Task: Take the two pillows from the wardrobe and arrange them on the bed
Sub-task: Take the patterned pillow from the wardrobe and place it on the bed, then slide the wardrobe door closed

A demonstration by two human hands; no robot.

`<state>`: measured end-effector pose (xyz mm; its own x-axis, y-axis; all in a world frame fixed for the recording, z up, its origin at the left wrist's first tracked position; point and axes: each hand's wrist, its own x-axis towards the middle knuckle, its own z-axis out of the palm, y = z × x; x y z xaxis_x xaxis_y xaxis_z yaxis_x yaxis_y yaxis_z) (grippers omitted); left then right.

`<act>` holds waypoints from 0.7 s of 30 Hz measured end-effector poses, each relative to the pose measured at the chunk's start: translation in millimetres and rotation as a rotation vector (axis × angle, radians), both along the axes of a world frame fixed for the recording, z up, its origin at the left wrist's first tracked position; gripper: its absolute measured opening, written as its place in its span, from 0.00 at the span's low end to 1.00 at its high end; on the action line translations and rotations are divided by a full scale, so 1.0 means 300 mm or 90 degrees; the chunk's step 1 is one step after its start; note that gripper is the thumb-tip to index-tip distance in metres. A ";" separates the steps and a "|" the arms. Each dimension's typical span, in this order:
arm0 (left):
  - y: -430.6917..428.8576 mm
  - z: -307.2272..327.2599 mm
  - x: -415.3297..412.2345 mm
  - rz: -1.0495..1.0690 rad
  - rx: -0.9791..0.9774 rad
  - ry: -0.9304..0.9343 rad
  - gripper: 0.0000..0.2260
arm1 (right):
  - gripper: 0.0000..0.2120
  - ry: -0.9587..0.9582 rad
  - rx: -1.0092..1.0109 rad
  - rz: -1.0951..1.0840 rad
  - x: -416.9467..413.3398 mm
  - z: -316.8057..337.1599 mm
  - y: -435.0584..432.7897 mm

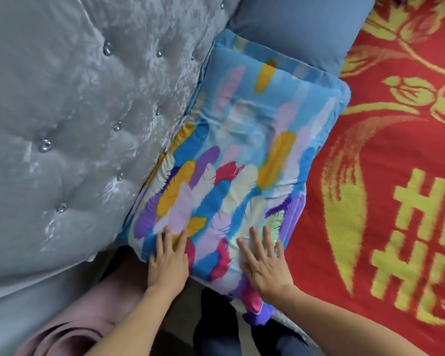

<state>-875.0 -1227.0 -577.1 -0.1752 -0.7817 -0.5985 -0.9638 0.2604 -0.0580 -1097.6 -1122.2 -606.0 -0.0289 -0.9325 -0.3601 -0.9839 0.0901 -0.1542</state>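
The only writing in view is on the red blanket (pixel 385 176) that covers the bed. At the right edge, woven in yellow, stands part of a large Chinese character built of stacked bars and boxes; it looks like the doubled "囍" sign, but the picture's edge cuts it off, so it cannot be read for certain. The yellow flower shapes above it carry no letters. The feather-print pillow (pixel 242 155) and the grey headboard (pixel 75 111) bear no text, label or number.
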 end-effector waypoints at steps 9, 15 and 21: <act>0.272 0.338 0.090 0.151 0.102 0.049 0.17 | 0.17 -0.003 0.220 0.099 -0.023 0.254 0.027; 0.547 0.480 0.175 0.215 0.028 0.081 0.12 | 0.09 -0.052 0.202 0.139 0.016 0.469 0.176; 0.847 0.628 0.223 0.235 -0.023 0.119 0.10 | 0.11 0.054 0.150 0.237 0.066 0.627 0.388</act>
<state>-808.1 -972.9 -388.9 0.0175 -0.8322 -0.5543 -0.9870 -0.1031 0.1237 -1077.9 -1005.7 -418.0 0.2551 -0.7780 -0.5742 -0.9641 -0.2499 -0.0897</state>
